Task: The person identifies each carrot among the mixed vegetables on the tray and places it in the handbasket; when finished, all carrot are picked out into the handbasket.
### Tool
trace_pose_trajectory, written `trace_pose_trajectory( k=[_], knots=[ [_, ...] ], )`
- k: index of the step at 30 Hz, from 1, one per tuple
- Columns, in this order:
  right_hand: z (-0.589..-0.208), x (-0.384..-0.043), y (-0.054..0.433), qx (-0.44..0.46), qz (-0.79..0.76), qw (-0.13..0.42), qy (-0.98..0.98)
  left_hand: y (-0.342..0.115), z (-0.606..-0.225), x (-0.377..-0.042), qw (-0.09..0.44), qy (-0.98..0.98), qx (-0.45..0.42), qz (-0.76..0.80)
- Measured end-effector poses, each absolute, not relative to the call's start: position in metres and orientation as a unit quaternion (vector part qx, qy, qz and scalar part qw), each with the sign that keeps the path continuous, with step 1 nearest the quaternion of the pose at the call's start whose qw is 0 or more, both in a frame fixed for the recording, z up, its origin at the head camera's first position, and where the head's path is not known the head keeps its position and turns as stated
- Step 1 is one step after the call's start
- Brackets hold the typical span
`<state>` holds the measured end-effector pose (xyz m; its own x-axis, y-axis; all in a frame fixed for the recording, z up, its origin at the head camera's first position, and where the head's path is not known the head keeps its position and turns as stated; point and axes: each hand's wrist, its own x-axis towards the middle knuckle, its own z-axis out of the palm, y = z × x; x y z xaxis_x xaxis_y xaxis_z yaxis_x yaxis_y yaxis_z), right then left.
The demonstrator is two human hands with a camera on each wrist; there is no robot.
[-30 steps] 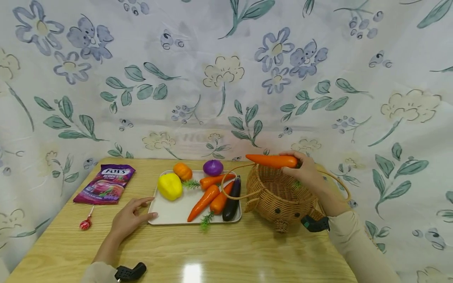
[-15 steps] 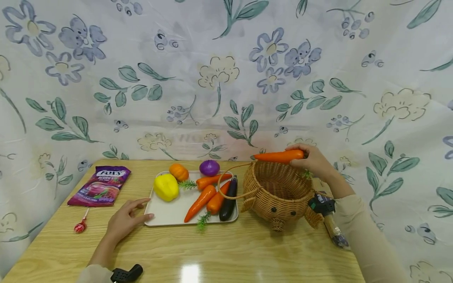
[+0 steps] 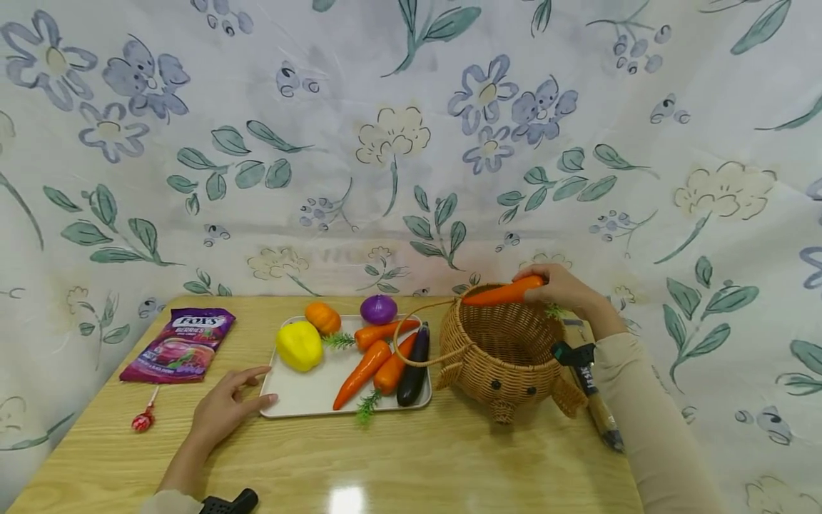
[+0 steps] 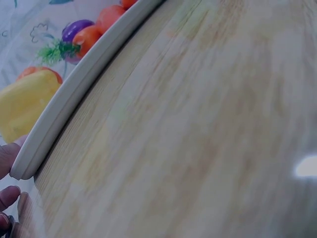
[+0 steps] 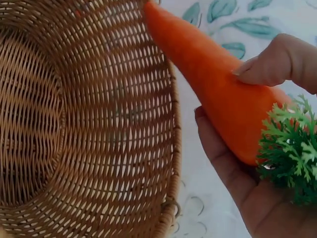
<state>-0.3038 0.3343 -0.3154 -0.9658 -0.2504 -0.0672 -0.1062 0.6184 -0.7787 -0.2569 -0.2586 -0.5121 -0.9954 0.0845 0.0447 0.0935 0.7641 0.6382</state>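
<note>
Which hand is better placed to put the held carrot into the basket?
Probably the right hand: it grips the carrot at the basket, while the left hand is at the tray.

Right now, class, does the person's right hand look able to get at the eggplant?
Probably not as things stand: the right hand grips a carrot at the basket, and in the head view the handle loop crosses in front of the eggplant.
</note>
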Motion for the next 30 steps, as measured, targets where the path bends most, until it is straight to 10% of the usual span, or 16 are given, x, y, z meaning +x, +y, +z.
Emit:
trace_pose_trajectory(
  k=[30],
  knots=[
    [-0.358,-0.344,0.324,-0.087,-0.336,0.204,0.915,-0.256,-0.514,-0.257,0.004,-0.94,-0.043,-0.339]
  ],
)
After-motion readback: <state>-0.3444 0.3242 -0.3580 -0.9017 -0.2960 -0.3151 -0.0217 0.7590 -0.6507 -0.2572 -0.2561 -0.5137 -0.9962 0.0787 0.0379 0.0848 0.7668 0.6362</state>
